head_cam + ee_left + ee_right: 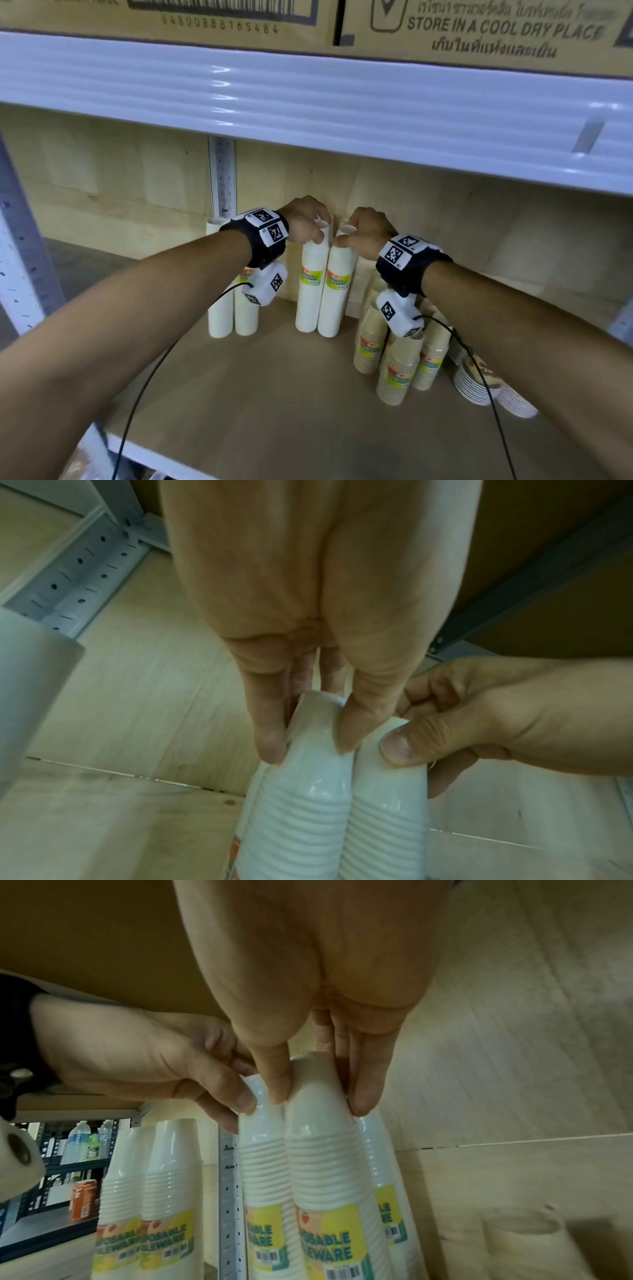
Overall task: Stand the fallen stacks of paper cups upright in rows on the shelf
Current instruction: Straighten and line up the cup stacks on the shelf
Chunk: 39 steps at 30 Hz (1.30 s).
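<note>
Two white cup stacks stand upright, side by side and touching, near the back edge of the shelf (274, 394).

Left hand (305, 222) pinches the top of the left stack (310, 291), thumb and fingers curled round the uppermost cup. Right hand (366, 229) pinches the top of the right stack (337, 294) the same way. Both grips are clenched on their stacks from above.

Long axes run vertical, straight down from each grip to the shelf board; bases appear seated.

Another white pair (233, 315) stands to the left, nearer the shelf's left side.

Brown cup stacks (399, 363) lean together towards the right edge, tilted rather than upright. Judgement: these lie below and right of the right hand, so that hand is nearer for the next pick.
</note>
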Available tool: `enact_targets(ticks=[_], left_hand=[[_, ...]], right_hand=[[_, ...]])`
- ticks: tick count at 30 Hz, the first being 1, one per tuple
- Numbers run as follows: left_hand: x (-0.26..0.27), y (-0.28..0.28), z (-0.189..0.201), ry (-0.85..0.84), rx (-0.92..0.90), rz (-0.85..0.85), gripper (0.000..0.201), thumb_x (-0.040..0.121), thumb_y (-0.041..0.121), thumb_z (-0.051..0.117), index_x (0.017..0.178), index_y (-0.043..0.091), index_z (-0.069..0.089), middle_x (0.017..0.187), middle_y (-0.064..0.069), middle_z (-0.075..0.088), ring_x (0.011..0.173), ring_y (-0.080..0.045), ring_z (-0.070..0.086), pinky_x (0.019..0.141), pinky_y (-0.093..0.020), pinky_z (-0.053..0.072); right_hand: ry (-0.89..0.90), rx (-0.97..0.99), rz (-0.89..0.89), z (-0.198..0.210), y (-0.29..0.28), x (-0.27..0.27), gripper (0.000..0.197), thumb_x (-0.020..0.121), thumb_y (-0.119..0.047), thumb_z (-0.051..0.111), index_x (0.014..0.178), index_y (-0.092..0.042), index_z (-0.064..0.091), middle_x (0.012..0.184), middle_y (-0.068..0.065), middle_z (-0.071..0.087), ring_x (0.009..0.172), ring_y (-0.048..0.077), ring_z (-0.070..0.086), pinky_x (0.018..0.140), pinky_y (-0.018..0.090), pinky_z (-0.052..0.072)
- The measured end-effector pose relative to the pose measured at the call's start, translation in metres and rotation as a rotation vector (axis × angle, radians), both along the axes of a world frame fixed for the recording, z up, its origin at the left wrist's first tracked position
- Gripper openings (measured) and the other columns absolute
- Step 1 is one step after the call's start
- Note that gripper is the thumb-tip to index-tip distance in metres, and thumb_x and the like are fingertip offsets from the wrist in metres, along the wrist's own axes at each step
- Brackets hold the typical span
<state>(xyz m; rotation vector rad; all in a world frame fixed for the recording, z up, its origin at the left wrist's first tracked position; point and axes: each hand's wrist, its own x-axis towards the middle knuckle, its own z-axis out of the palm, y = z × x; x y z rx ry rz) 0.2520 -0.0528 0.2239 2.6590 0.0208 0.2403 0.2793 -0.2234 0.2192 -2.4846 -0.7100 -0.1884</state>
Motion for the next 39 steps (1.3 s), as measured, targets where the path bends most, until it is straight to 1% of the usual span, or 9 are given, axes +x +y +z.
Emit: enact_targets(ticks=[5,12,16,20,24,30,33,36,39], left_hand=[[0.010,0.001,-0.006,-0.009,0.005,-0.001,0.044,0.081,0.012,0.074,0.123,0.015,0.063,0.130,-0.004,0.054,0.109,-0.023,0.057,0.072,-0.027,0.048],[0.019,0.003,-0.013,-0.003,0.015,0.009,0.046,0.082,0.013,0.073,0.126,0.016,0.061,0.133,-0.004,0.051,0.116,-0.023,0.054,0.075,-0.027,0.046],[0.021,0.005,-0.013,0.013,0.010,-0.001,0.046,0.081,0.015,0.074,0.124,0.020,0.062,0.132,-0.002,0.052,0.108,-0.022,0.057,0.070,-0.027,0.048],[0.022,0.007,-0.012,0.023,-0.007,-0.010,0.046,0.079,0.014,0.075,0.123,0.021,0.062,0.129,-0.002,0.054,0.103,-0.021,0.059,0.065,-0.024,0.050],[0.020,0.009,-0.010,0.018,0.004,-0.001,0.048,0.080,0.015,0.076,0.126,0.020,0.061,0.128,-0.001,0.052,0.107,-0.022,0.058,0.071,-0.027,0.050],[0.011,0.011,0.007,-0.007,0.013,0.031,0.048,0.078,0.026,0.077,0.124,0.026,0.061,0.122,0.001,0.053,0.103,-0.017,0.059,0.082,-0.029,0.052],[0.001,0.016,0.021,-0.026,0.045,0.050,0.048,0.079,0.033,0.075,0.124,0.029,0.060,0.118,0.004,0.051,0.102,-0.014,0.057,0.080,-0.026,0.047],[-0.013,0.025,0.037,-0.056,0.098,0.083,0.045,0.082,0.033,0.072,0.125,0.032,0.059,0.126,0.003,0.050,0.109,-0.015,0.053,0.087,-0.027,0.046],[-0.028,0.038,0.051,-0.087,0.097,0.130,0.041,0.084,0.030,0.072,0.124,0.031,0.060,0.129,0.001,0.051,0.112,-0.018,0.054,0.092,-0.030,0.047]], right_hand=[[0.017,0.010,0.003,-0.004,0.002,0.008,0.052,0.075,-0.034,0.080,0.117,-0.011,0.058,0.115,0.005,0.059,0.092,0.015,0.053,0.071,0.027,0.041],[0.030,0.003,-0.005,-0.010,0.004,0.016,0.049,0.076,-0.033,0.080,0.115,-0.011,0.059,0.115,0.005,0.060,0.094,0.017,0.055,0.073,0.027,0.043],[0.022,0.000,-0.016,-0.011,0.005,0.018,0.050,0.075,-0.036,0.080,0.114,-0.013,0.059,0.115,0.004,0.060,0.100,0.021,0.060,0.077,0.030,0.048],[0.025,-0.012,-0.015,-0.010,0.004,0.019,0.050,0.074,-0.035,0.080,0.114,-0.013,0.060,0.116,0.003,0.060,0.099,0.019,0.058,0.077,0.029,0.047],[0.006,-0.013,-0.019,-0.008,0.004,0.021,0.051,0.074,-0.036,0.080,0.115,-0.014,0.060,0.118,0.004,0.059,0.101,0.018,0.057,0.075,0.027,0.043],[-0.023,0.050,-0.053,0.004,0.008,0.022,0.055,0.076,-0.045,0.075,0.120,-0.017,0.057,0.121,0.002,0.054,0.101,0.016,0.052,0.080,0.028,0.045],[-0.051,0.106,-0.033,0.016,0.017,0.018,0.057,0.076,-0.045,0.075,0.120,-0.014,0.057,0.120,0.002,0.055,0.107,0.019,0.058,0.089,0.033,0.051],[-0.084,0.138,0.006,0.026,0.031,0.012,0.052,0.077,-0.042,0.075,0.118,-0.014,0.058,0.121,0.004,0.055,0.109,0.021,0.057,0.090,0.038,0.053],[-0.124,0.141,0.046,0.032,0.049,0.005,0.050,0.080,-0.042,0.073,0.119,-0.015,0.058,0.123,0.005,0.056,0.110,0.020,0.057,0.085,0.029,0.047]])
